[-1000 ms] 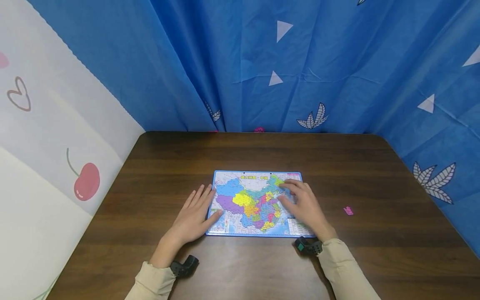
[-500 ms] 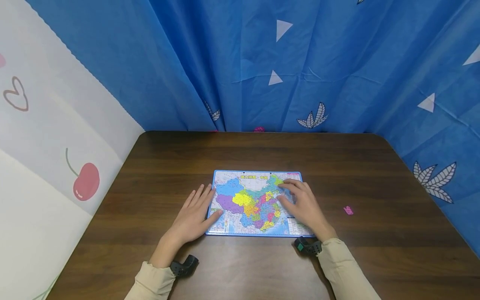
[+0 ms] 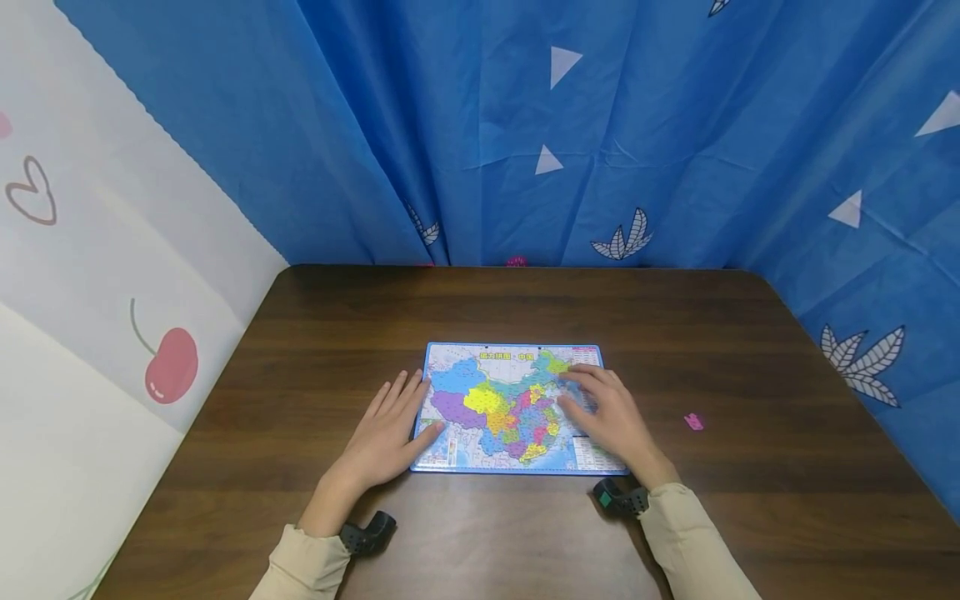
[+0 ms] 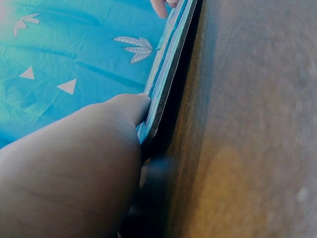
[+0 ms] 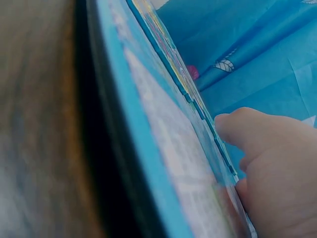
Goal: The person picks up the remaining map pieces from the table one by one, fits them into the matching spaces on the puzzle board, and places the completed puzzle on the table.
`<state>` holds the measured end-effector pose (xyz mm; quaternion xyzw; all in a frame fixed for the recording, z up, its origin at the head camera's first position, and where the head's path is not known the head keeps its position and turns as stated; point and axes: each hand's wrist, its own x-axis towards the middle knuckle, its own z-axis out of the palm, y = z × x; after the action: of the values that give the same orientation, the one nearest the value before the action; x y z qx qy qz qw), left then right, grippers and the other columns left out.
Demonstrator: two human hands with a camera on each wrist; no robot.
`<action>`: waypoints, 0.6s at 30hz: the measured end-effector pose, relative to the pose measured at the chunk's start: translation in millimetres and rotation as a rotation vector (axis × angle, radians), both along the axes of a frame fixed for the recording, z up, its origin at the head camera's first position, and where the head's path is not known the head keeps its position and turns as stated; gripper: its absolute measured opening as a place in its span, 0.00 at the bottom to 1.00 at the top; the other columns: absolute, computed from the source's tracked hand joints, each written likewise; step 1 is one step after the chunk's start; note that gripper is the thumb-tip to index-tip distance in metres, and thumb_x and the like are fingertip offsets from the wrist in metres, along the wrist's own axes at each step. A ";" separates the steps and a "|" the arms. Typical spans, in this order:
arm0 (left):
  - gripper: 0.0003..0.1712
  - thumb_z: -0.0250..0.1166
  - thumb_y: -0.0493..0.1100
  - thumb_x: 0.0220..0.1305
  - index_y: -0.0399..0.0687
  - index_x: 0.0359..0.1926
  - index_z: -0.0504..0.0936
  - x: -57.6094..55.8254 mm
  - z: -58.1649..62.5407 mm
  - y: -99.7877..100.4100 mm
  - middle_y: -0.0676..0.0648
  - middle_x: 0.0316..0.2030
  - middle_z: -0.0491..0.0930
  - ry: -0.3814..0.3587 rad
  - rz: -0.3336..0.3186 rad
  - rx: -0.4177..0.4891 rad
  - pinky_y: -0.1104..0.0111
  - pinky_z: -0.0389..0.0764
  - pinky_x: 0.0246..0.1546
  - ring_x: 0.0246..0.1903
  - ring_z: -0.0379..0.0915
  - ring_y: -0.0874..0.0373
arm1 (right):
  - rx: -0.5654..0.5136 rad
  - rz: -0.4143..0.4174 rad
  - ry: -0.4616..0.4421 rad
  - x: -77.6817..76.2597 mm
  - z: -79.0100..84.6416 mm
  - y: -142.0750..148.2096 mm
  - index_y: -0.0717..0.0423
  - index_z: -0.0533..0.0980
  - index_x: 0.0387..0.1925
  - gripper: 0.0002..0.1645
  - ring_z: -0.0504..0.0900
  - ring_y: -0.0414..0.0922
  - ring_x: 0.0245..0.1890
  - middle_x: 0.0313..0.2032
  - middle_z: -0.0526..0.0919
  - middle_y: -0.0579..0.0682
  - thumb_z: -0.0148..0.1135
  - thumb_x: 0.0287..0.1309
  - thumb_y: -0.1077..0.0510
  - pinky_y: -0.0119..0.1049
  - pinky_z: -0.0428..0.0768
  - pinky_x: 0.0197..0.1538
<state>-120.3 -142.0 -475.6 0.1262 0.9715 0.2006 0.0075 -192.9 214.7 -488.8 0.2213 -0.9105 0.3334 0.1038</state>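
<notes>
A magnetic map puzzle board (image 3: 450, 352) with a blue rim lies on the table, its coloured pieces forming a map of China. My left hand (image 3: 382, 437) rests flat across the board's left edge, fingers spread, the thumb on its lower left part. Over the right side is my right hand (image 3: 615, 417), fingers bent and thumb held apart. Its fingertips are at the yellow-green piece (image 3: 557, 365) in the upper right; nothing shows between them. The right wrist view has the thumb (image 5: 233, 126) near the raised pieces; the other fingertips are mostly hidden.
A small loose pink puzzle piece (image 3: 693, 422) lies on the brown wooden table (image 3: 337, 317), right of the board. Blue curtain (image 3: 495, 167) hangs behind the table's far edge, and a white patterned cloth (image 3: 112, 250) borders the left.
My right hand has shifted slightly toward the right and nearer to me, uncovering a bit more of the yellow-green piece. The left hand, board and loose pink piece stay put.
</notes>
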 end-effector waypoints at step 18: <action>0.47 0.54 0.66 0.73 0.44 0.81 0.55 0.3 0.1 0.1 0.43 0.82 0.47 -0.002 0.003 -0.008 0.45 0.41 0.80 0.82 0.37 0.44 | -0.020 -0.070 0.042 4.3 2.4 23.1 0.55 0.83 0.57 0.23 0.79 0.56 0.60 0.58 0.83 0.56 0.73 0.61 0.54 0.61 0.79 0.60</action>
<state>-120.0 -141.9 -475.4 0.1244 0.9725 0.1968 0.0088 -188.6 237.8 -486.4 0.1950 -0.9120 0.3340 0.1367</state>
